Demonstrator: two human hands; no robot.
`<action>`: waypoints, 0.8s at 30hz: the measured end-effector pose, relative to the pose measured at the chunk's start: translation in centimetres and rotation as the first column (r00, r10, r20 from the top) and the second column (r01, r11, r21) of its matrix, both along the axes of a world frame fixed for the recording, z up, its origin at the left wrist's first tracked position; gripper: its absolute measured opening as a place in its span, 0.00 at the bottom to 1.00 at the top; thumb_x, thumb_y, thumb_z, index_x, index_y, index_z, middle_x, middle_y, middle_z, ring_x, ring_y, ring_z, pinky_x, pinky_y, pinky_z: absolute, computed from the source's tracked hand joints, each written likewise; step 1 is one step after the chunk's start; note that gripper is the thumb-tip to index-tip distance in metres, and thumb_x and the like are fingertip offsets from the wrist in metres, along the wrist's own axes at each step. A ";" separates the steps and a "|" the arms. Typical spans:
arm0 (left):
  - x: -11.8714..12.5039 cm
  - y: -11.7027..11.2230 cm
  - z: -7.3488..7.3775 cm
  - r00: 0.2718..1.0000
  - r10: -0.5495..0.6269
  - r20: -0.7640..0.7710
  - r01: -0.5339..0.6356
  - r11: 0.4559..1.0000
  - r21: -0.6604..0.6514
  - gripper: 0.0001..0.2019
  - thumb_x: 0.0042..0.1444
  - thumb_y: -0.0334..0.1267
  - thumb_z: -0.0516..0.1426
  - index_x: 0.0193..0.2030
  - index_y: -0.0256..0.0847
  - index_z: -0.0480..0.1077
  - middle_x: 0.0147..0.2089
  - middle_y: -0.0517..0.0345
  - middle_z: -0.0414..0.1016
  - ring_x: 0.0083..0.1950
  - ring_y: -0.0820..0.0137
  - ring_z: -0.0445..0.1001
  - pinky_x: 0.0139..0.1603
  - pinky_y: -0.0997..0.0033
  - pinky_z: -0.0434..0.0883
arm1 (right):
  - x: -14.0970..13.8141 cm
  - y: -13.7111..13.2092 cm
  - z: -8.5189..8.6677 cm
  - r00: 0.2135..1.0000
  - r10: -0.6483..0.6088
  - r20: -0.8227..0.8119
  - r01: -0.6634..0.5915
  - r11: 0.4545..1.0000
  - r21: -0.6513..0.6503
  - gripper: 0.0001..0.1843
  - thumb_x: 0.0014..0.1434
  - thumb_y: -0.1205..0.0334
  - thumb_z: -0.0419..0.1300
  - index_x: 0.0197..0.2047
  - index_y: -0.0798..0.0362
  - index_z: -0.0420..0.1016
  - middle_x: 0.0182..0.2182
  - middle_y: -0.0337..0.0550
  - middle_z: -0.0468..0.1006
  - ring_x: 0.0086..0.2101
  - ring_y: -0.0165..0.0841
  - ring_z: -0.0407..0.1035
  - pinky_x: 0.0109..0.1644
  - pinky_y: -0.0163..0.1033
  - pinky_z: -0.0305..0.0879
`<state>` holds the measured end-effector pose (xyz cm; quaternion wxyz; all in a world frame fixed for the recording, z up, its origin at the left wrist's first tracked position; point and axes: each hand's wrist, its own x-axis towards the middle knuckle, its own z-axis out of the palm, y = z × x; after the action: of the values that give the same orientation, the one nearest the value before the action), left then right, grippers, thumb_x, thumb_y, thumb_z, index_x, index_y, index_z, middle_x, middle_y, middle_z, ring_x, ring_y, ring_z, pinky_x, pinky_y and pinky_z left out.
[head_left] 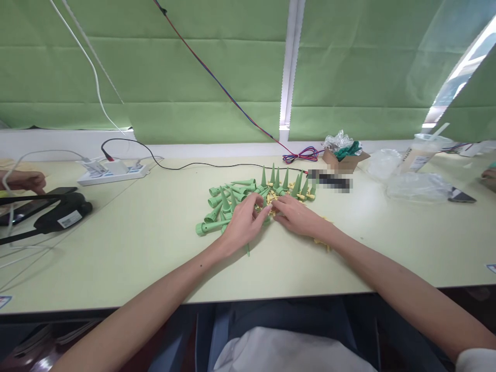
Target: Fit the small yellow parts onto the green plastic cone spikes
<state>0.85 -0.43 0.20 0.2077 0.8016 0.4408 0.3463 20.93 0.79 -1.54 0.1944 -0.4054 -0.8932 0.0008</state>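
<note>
A heap of green plastic cones [225,204] lies in the middle of the pale table [135,248], some lying flat, some standing upright at the back [284,181]. Small yellow pieces [273,196] are scattered among them and under my right wrist. My left hand [242,222] rests on the heap with its fingers curled, a green cone's thin tip sticking out below the palm. My right hand [296,216] lies palm down beside it, fingers pinched toward the yellow pieces. The fingertips of both hands almost meet.
A white power strip [112,173] with plugs and a black cable sits at the back left. A black device [62,214] and another person's hand [23,181] are at the far left. A cardboard box [344,157], plastic bags [414,186] and a phone [461,196] lie at the right.
</note>
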 end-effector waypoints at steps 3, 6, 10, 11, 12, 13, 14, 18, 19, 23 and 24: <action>0.0 0.0 -0.2 0.999 0.007 -0.032 -0.006 1.000 0.018 0.11 0.66 0.48 0.52 0.42 0.42 0.62 0.39 0.57 0.71 0.27 0.73 0.67 0.30 0.71 0.64 | 0.0 0.1 -0.2 1.000 -0.014 0.007 0.014 1.000 0.007 0.05 0.67 0.70 0.51 0.38 0.53 0.64 0.36 0.48 0.71 0.39 0.39 0.64 0.42 0.42 0.61; 0.0 0.1 -0.4 0.998 -0.001 -0.057 0.002 1.000 0.020 0.11 0.65 0.47 0.53 0.42 0.42 0.62 0.37 0.57 0.72 0.26 0.73 0.66 0.30 0.70 0.64 | 0.0 0.1 -0.1 1.000 -0.019 0.004 0.019 1.000 0.003 0.07 0.66 0.72 0.49 0.38 0.53 0.63 0.36 0.48 0.71 0.39 0.39 0.63 0.41 0.42 0.61; 0.0 0.1 -0.5 0.997 -0.008 -0.074 0.010 1.000 0.025 0.09 0.64 0.45 0.54 0.42 0.42 0.62 0.35 0.57 0.72 0.27 0.72 0.68 0.30 0.70 0.64 | 0.0 0.0 0.0 1.000 -0.025 -0.014 0.025 1.000 -0.015 0.08 0.66 0.73 0.48 0.37 0.53 0.63 0.35 0.48 0.71 0.38 0.39 0.63 0.40 0.42 0.60; 0.0 0.1 -0.5 0.997 -0.008 -0.081 0.010 1.000 0.025 0.09 0.64 0.45 0.54 0.42 0.42 0.62 0.35 0.57 0.72 0.27 0.71 0.68 0.30 0.69 0.64 | -0.1 -0.1 0.1 0.999 -0.031 -0.018 0.031 0.999 -0.017 0.08 0.66 0.73 0.48 0.37 0.53 0.63 0.35 0.48 0.71 0.37 0.39 0.63 0.40 0.41 0.59; 0.0 0.1 -0.6 0.996 -0.009 -0.088 0.011 1.000 0.025 0.09 0.64 0.44 0.54 0.42 0.42 0.61 0.35 0.57 0.72 0.27 0.71 0.69 0.31 0.69 0.64 | -0.1 -0.1 0.1 0.999 -0.039 -0.022 0.038 0.999 -0.019 0.08 0.66 0.73 0.48 0.37 0.53 0.64 0.34 0.48 0.71 0.37 0.39 0.63 0.39 0.41 0.59; -0.1 0.1 -0.6 0.995 -0.010 -0.095 0.012 1.000 0.025 0.09 0.64 0.44 0.54 0.41 0.42 0.61 0.35 0.57 0.72 0.27 0.71 0.69 0.31 0.69 0.64 | -0.1 -0.1 0.2 0.999 -0.046 -0.025 0.045 0.999 -0.020 0.08 0.66 0.72 0.48 0.37 0.53 0.64 0.34 0.48 0.71 0.37 0.39 0.63 0.39 0.41 0.59; -0.1 0.1 -0.6 0.995 -0.011 -0.100 0.014 1.000 0.026 0.08 0.64 0.44 0.54 0.41 0.42 0.61 0.35 0.57 0.72 0.27 0.71 0.69 0.31 0.69 0.64 | -0.1 -0.1 0.2 0.998 -0.054 -0.027 0.053 0.998 -0.021 0.08 0.66 0.72 0.49 0.37 0.53 0.64 0.34 0.48 0.71 0.36 0.39 0.63 0.39 0.41 0.59; -0.1 0.2 -0.6 0.994 -0.009 -0.109 0.013 0.999 0.037 0.09 0.64 0.44 0.54 0.41 0.42 0.61 0.35 0.57 0.72 0.28 0.71 0.69 0.32 0.69 0.64 | -0.2 -0.2 0.3 0.995 -0.075 -0.072 0.073 0.997 -0.026 0.07 0.66 0.72 0.49 0.38 0.54 0.66 0.34 0.49 0.72 0.38 0.40 0.64 0.41 0.42 0.60; -0.1 0.2 -0.6 0.994 -0.008 -0.108 0.013 0.999 0.042 0.09 0.65 0.44 0.54 0.41 0.42 0.61 0.35 0.58 0.72 0.28 0.71 0.69 0.32 0.69 0.65 | -0.2 -0.1 0.3 0.992 -0.077 -0.100 0.075 0.997 -0.027 0.07 0.66 0.72 0.49 0.39 0.54 0.66 0.35 0.49 0.72 0.39 0.40 0.65 0.42 0.42 0.61; -0.1 0.2 -0.7 0.995 -0.011 -0.103 0.017 0.998 0.058 0.09 0.64 0.44 0.54 0.41 0.42 0.62 0.35 0.58 0.71 0.28 0.71 0.69 0.33 0.69 0.66 | -0.3 -0.1 0.2 0.965 -0.067 -0.254 0.059 0.998 -0.037 0.06 0.66 0.70 0.50 0.41 0.53 0.67 0.38 0.49 0.74 0.43 0.41 0.66 0.45 0.44 0.63; -0.1 0.3 -0.8 0.995 -0.010 -0.102 0.017 0.998 0.060 0.09 0.64 0.44 0.55 0.41 0.41 0.62 0.36 0.58 0.72 0.28 0.72 0.69 0.33 0.69 0.66 | -0.3 -0.1 0.2 0.953 -0.062 -0.295 0.053 0.998 -0.038 0.06 0.66 0.69 0.50 0.41 0.53 0.67 0.39 0.49 0.75 0.43 0.41 0.66 0.46 0.44 0.64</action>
<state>0.73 -0.16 -0.58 0.1630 0.8270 0.4347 0.3169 20.62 0.73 -1.31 0.3201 -0.4294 -0.8417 0.0691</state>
